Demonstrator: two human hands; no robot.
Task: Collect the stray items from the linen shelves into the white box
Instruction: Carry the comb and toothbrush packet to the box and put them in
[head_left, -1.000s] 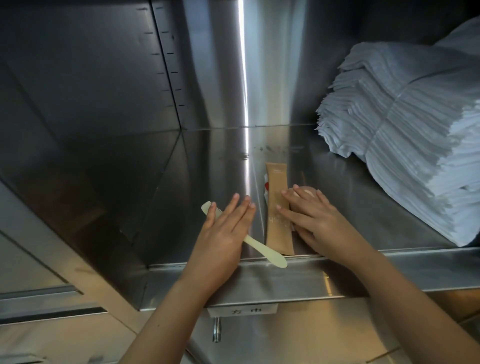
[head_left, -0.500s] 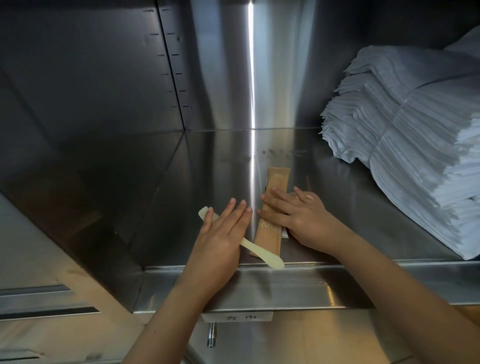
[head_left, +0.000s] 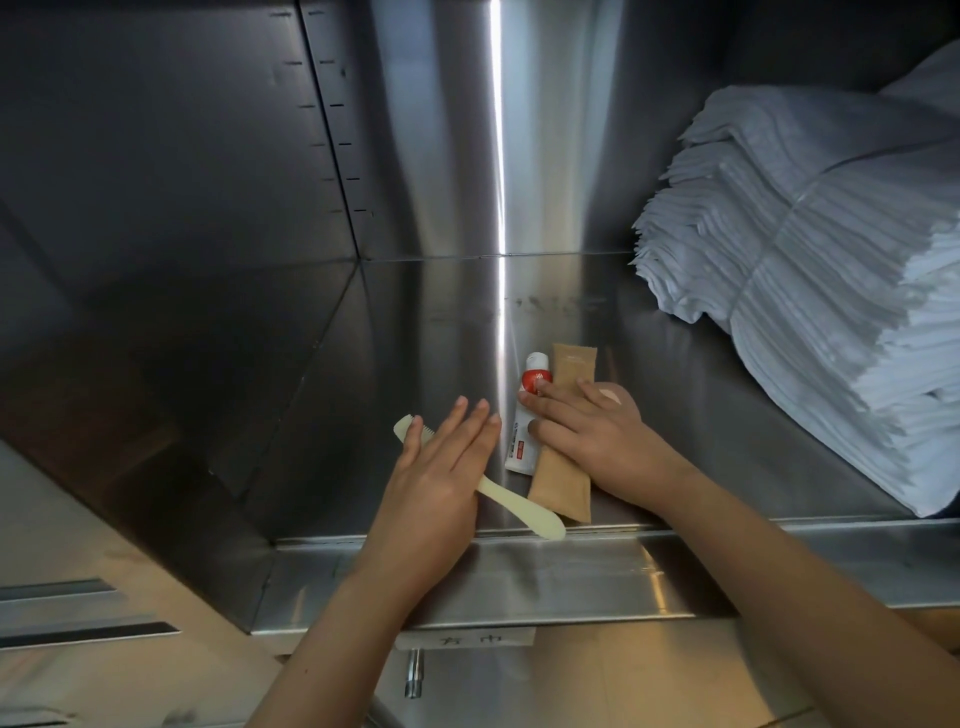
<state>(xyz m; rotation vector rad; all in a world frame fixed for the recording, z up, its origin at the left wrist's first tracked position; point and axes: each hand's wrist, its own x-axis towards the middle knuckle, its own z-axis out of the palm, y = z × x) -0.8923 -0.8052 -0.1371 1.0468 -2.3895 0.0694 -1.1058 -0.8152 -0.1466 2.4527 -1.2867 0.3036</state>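
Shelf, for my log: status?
Left hand flat on comb. Right hand presses tube and packet. Nothing lifted yet. Linen stack right, apart.

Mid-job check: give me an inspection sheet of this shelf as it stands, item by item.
Surface: stainless steel shelf, shiny, inside a steel cabinet.
Job's things: cream comb, toothpaste tube and tan sachet lie near the front edge, with tube and sachet side by side. White box not in view.
Clutter: nothing seen.
Grippers: left hand lies flat on the comb, fingers straight. Right hand presses straight fingers on the tube and sachet.
Cables: nothing seen.
Surroundings: banded stack of white linen at the right, and a paper label below the shelf's front edge.
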